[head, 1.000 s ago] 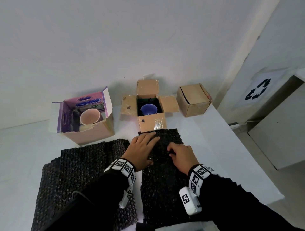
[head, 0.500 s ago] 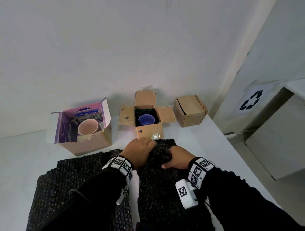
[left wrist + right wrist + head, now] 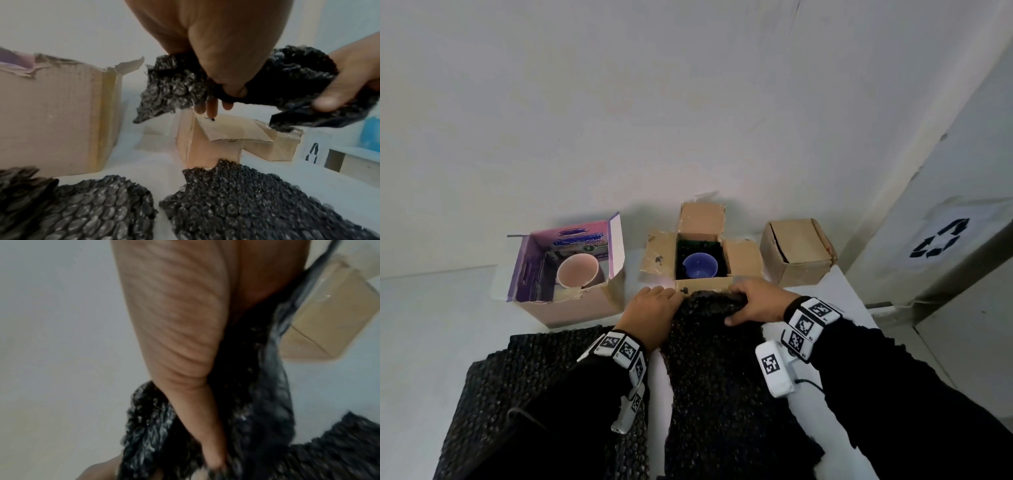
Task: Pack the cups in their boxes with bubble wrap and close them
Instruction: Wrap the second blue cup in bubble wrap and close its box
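Both hands grip the far edge of one black bubble wrap sheet [image 3: 717, 363] and hold it lifted off the white table [image 3: 441, 335]. The left hand [image 3: 652, 317] has its fingers curled over the sheet's top edge at about 11 o'clock of the sheet; the left wrist view shows the wrap bunched in its palm, fingertips [image 3: 211, 107] poking out below. The right hand [image 3: 758, 303] clutches the same edge at about 1 o'clock, thumb pressed on the near face of the sheet — the right wrist view is blurred but shows wrap gathered against the palm.

Just beyond the hands, at 12 o'clock, stands an open brown box [image 3: 743, 260] with its four flaps spread; a blue cup [image 3: 700, 265] sits upright inside on dark padding. At about 10 o'clock is a pink box [image 3: 575, 305], open, with a pink cup [image 3: 577, 272] lying tilted in it. At 2 o'clock, against the wall [image 3: 688, 102], is a closed brown box [image 3: 796, 251].

A second sheet of bubble wrap [image 3: 517, 387] lies flat on the table at 8 o'clock, partly under the left sleeve [image 3: 558, 421]. At 3 o'clock, off the table, stands a grey bin with a recycling symbol [image 3: 940, 238].
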The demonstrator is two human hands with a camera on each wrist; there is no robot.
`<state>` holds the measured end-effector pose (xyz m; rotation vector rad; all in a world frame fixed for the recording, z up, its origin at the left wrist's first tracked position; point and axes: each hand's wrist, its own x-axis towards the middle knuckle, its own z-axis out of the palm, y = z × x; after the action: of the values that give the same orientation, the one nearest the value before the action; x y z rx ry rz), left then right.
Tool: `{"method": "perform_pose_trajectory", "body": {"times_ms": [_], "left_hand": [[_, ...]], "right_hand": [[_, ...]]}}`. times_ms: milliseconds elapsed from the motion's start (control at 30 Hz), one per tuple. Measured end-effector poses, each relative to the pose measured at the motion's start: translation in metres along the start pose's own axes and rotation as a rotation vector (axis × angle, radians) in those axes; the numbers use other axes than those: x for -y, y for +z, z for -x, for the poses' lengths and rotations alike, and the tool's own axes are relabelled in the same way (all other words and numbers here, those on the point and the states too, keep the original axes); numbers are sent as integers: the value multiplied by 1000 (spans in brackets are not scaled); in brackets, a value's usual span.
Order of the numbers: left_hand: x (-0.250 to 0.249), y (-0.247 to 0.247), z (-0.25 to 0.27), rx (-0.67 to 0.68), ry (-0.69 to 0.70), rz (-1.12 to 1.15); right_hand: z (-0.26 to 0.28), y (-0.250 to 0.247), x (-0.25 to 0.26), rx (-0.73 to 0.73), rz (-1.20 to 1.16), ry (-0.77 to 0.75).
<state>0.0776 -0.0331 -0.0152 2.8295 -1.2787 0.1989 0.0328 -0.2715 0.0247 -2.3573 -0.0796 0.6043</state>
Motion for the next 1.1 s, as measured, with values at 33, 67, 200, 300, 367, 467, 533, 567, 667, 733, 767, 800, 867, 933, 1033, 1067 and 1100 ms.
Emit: {"method": "perform_pose_trajectory", "body": {"times_ms": [33,67,200,300,367,467,533,567,667,733,767,800,867,933,1033,1067,1100], "left_hand": [[0,1,-2,5,-20,17],[-1,1,-5,7,-48,32],[-3,0,-18,-19,-186,86],[-3,5,-24,-92,-241,42],[-6,10,-27,-181,-304,35],[-8,20,-38,-206,-406,10],[-7,24,-46,-202,-450,-31],[-5,26,-49,-205,-466,-37],[-1,26,-52,-256,-514,17],[3,28,-51,-296,-488,13],[6,30,-51,-316,-454,1],[7,32,-50,-325,-419,-16],[9,35,-49,-329,-372,-70],[7,35,-47,-308,-386,-77],[2,36,-44,-217,-429,-107],[1,38,-43,-205,-427,-134],[2,40,-42,-210,-424,-152]], "right_hand": [[-5,-5,2,-39,21,-18],[-10,-10,3,-73,26,-25],[-32,-27,3,-33,-132,-21],[-45,-40,4,42,-191,29],[-53,-49,4,81,-210,14],[-67,-60,0,13,-332,31],[-80,-64,-2,-39,-238,16],[-86,-64,-4,-72,-135,-26],[-100,-64,-7,-245,119,-197],[-109,-61,-4,-381,203,-272],[-115,-59,-3,-435,233,-303],[-120,-56,0,-483,262,-327],[-132,-48,5,-543,305,-351],[-143,-38,6,-571,336,-374],[-156,-27,4,-550,375,-406],[-159,-24,2,-517,392,-415],[-162,-21,1,-475,413,-425]]}}
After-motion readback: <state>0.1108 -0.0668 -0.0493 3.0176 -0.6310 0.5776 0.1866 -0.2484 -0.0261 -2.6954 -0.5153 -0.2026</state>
